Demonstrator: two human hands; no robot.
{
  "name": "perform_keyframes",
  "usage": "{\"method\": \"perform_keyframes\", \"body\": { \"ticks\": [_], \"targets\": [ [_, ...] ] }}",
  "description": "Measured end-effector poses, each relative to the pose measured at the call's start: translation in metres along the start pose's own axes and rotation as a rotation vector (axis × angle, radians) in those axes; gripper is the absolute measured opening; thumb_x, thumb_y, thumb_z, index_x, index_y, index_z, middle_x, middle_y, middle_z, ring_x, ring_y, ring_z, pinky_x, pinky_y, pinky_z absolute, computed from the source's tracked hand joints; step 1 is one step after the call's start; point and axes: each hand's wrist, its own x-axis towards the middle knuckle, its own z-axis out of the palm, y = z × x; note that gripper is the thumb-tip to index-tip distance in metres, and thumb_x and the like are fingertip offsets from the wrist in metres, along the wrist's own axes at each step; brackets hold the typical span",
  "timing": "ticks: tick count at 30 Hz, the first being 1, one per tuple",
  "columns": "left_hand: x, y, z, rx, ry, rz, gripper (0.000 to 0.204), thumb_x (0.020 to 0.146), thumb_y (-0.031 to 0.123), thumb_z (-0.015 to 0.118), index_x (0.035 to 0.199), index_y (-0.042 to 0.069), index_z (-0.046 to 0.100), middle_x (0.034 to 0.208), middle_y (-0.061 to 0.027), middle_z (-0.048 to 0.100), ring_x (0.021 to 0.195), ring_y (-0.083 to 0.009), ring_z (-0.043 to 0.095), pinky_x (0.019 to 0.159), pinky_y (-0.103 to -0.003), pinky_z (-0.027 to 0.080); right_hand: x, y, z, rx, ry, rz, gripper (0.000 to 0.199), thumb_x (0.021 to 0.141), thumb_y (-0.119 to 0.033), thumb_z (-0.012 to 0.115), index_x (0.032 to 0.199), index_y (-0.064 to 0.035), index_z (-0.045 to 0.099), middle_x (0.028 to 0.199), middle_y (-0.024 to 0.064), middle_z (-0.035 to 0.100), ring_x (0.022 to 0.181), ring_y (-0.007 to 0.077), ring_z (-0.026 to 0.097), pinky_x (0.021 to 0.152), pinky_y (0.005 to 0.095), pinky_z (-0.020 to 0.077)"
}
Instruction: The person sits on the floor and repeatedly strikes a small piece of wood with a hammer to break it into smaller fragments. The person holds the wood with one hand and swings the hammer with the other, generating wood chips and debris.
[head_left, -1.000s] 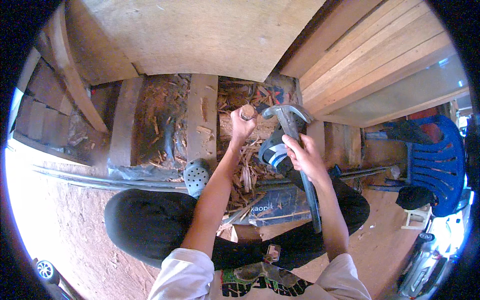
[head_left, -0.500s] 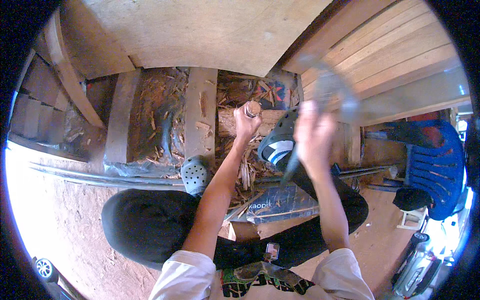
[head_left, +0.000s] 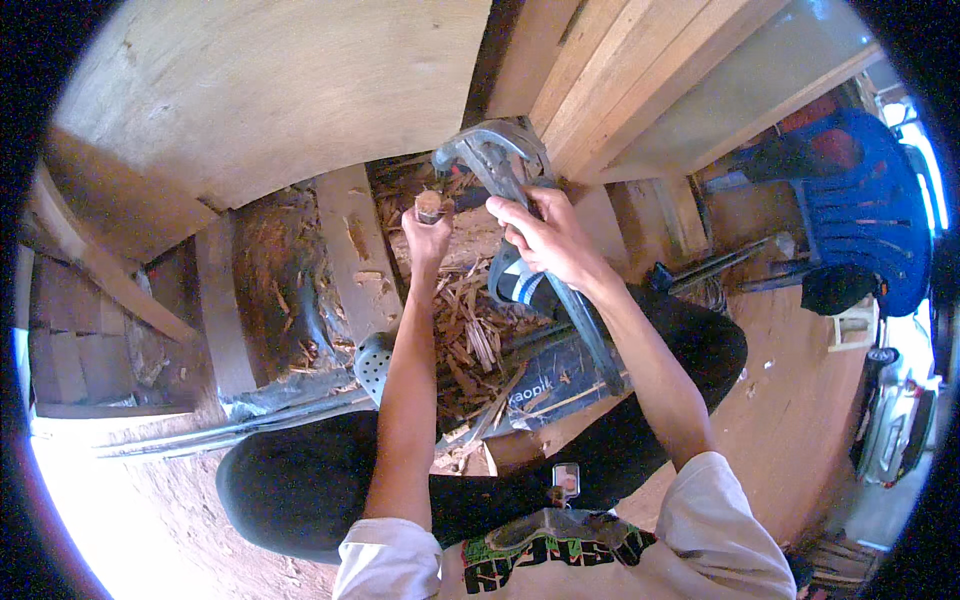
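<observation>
My left hand (head_left: pixel 428 236) is closed around a chisel (head_left: pixel 429 204), upright, with its round, battered wooden end showing above the fist; its blade is hidden below. In my right hand (head_left: pixel 553 238) is a claw hammer (head_left: pixel 592 335), gripped partway up its long dark handle. The hammer's metal head is raised just beyond and to the right of the chisel's end, apart from it. Beneath my left fist lies a piece of wood (head_left: pixel 476 232), partly covered by my hands. Wood chips (head_left: pixel 476 325) are heaped around it.
A large plywood sheet (head_left: pixel 280 90) slants over the far side. Stacked boards (head_left: pixel 640 75) stand at the far right, near a blue plastic chair (head_left: pixel 865 215). A timber beam (head_left: pixel 352 240) lies left of my hands. My clog (head_left: pixel 372 365) rests near my left forearm.
My view has turned, shifting the scene. The hammer, blurred before on the right, is now sharp and closer to the chisel. My left hand still grips the chisel.
</observation>
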Motion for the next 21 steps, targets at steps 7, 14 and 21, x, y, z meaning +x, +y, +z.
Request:
{"method": "perform_keyframes", "body": {
  "ticks": [7, 14, 21],
  "targets": [
    [0.021, -0.012, -0.003, -0.042, -0.076, 0.072, 0.017, 0.076, 0.013, 0.074, 0.084, 0.003, 0.062, 0.078, -0.0006, 0.062, 0.068, -0.0102, 0.055, 0.063, -0.029, 0.046, -0.002, 0.032, 0.01, -0.303, 0.173, -0.142, 0.028, 0.091, -0.033, 0.062, 0.092, -0.0063, 0.054, 0.063, -0.0002, 0.05, 0.048, 0.0071, 0.044, 0.042, 0.0253, 0.0359],
    [0.03, 0.003, -0.013, -0.039, -0.283, 0.12, 0.014, 0.075, 0.008, 0.061, 0.087, 0.003, 0.065, 0.085, -0.0004, 0.065, 0.077, -0.0111, 0.059, 0.067, -0.03, 0.049, 0.016, 0.031, 0.003, -0.577, 0.145, -0.377, 0.034, 0.091, -0.033, 0.06, 0.096, 0.0009, 0.056, 0.066, 0.0065, 0.054, 0.059, 0.0157, 0.052, 0.057, 0.0349, 0.0439],
    [0.017, 0.003, -0.006, 0.05, -0.078, -0.046, 0.013, 0.077, 0.011, 0.07, 0.08, 0.0, 0.064, 0.073, -0.0052, 0.066, 0.063, -0.0119, 0.058, 0.06, -0.032, 0.047, -0.005, -0.034, 0.006, -0.144, 0.189, -0.465, 0.032, 0.095, -0.029, 0.054, 0.106, 0.0009, 0.057, 0.084, 0.0123, 0.064, 0.076, 0.0226, 0.061, 0.071, 0.0367, 0.048]
  ]
}}
